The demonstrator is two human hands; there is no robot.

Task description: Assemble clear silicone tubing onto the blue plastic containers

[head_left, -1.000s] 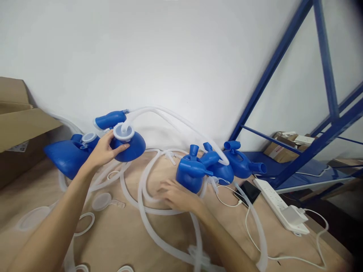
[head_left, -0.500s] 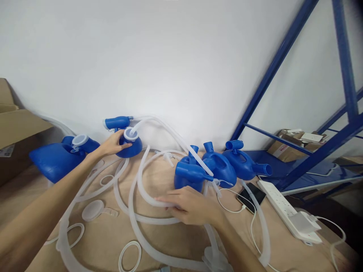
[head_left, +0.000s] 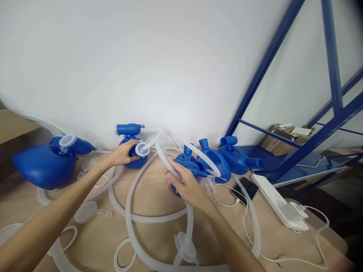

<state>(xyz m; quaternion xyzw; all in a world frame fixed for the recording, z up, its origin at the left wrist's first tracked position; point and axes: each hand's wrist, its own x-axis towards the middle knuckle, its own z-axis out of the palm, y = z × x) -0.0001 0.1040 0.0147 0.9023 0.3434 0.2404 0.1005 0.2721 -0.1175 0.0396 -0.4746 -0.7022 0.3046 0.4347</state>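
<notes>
My left hand (head_left: 124, 153) is closed on the neck of a blue bottle (head_left: 136, 162) near the wall; a white cap (head_left: 142, 149) with a clear tube in it sits on the neck. A blue cylindrical piece (head_left: 129, 129) lies behind that hand. My right hand (head_left: 185, 181) is wrapped round a translucent tube (head_left: 166, 160), lifted in front of a blue bottle (head_left: 185, 165) that it partly hides. Right of it stand two more blue jugs (head_left: 219, 162) (head_left: 234, 160). A large blue jug (head_left: 45, 166) with a white cap lies at the left.
Long tubes (head_left: 159, 219) loop over the cloth-covered table (head_left: 159, 238). Clear lids (head_left: 86, 212) and white rings (head_left: 115, 260) lie in front. A phone (head_left: 246, 189), a power strip (head_left: 272, 194) and cables are at the right, beside a blue metal rack (head_left: 262, 71). A cardboard box (head_left: 17, 128) is at the left.
My right hand has risen from the table, bringing the tube up with it. My left hand stays on the bottle, whose capped neck now leans more to the right. The view has shifted slightly.
</notes>
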